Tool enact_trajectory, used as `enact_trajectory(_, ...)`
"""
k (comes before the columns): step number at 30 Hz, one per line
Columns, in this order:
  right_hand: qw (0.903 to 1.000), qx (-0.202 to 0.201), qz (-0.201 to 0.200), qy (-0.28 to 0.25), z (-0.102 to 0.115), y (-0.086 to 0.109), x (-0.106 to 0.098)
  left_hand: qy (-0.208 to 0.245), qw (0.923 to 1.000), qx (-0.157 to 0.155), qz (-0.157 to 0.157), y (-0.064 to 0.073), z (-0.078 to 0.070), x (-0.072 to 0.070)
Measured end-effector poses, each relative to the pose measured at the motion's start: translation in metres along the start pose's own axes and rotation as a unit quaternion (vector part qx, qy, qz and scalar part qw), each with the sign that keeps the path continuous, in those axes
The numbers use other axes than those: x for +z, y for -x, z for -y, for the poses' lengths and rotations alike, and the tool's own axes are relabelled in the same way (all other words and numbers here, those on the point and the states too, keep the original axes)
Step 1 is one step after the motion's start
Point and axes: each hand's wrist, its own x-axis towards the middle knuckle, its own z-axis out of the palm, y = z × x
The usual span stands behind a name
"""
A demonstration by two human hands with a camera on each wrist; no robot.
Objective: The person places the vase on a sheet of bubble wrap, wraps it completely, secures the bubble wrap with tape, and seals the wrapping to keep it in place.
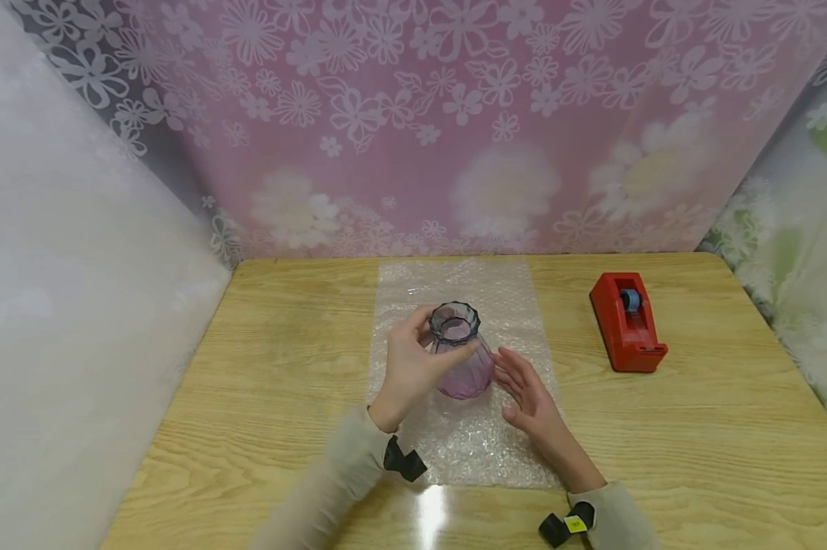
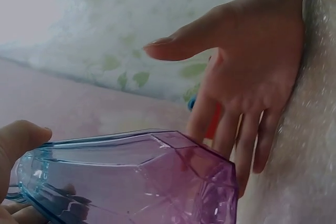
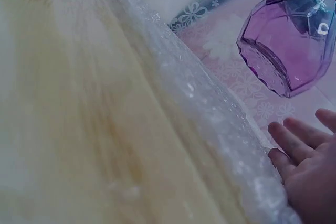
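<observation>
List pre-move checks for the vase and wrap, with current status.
1. Left hand grips the vase: ok, thumb and fingers at its neck.
2. Vase resting on the bubble wrap: not ok, the right wrist view shows its base raised clear.
3. Right hand supporting the vase: not ok, open beside it, with a gap showing in the right wrist view.
4. Bubble wrap spread out on the table: ok.
5. Tape dispenser off the wrap: ok, standing to its right.
6. Tape end free to pull: cannot tell, too small to make out.
</observation>
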Motion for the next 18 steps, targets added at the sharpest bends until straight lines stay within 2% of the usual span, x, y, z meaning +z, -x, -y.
enact_trajectory(4,1.0,-0.002,0.0,0.009,0.0,0.003,-0.001,0.03,0.9995,-0.008,-0.005,0.004,0.001,0.012)
enact_trajectory(11,0.9997,0.002,-0.013,0.019,0.005,0.003,0.002,0.049,0.9987,0.007,-0.01,0.009,0.006,0.022)
enact_trajectory(18,0.9983,0.031,-0.023,0.044,0.007,0.004,0.003,0.069,0.9974,-0.01,0.018,0.015,0.0,0.028)
